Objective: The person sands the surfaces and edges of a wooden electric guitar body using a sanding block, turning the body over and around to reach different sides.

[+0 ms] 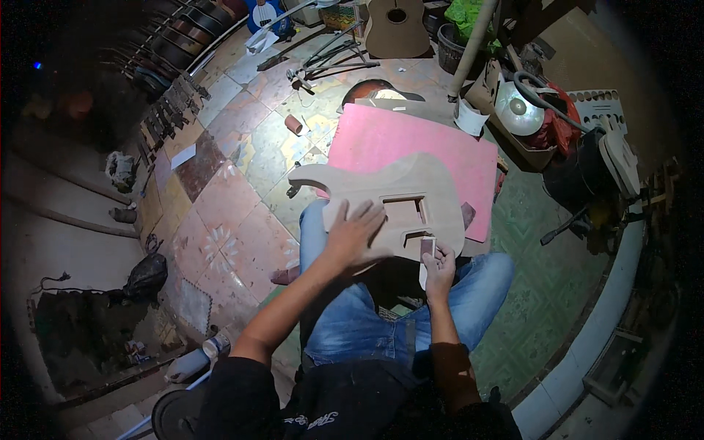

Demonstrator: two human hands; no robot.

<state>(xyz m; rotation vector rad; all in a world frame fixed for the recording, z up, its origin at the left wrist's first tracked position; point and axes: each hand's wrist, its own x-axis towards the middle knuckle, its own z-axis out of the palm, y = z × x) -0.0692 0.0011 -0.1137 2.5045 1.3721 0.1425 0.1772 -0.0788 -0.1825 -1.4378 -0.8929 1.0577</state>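
An unpainted wooden electric guitar body [423,174] lies across my lap and the pink board. It has two cut-out cavities, a larger rectangular one [405,210] and a smaller one nearer to me. My left hand [356,236] rests on the wood left of the cavities, fingers spread and holding nothing. In my right hand [440,270], at the near right edge of the body, is a small sanding block [427,248] with a brown face and pale edges. My fingers close around its side.
The pink board [475,165] lies beyond my knees. On the tiled floor are a brown roll [293,124] and a folded metal stand [334,59]. A box with a white lid [519,110] and a dark drum-like container [576,172] stand to the right. An acoustic guitar body [397,37] stands far back.
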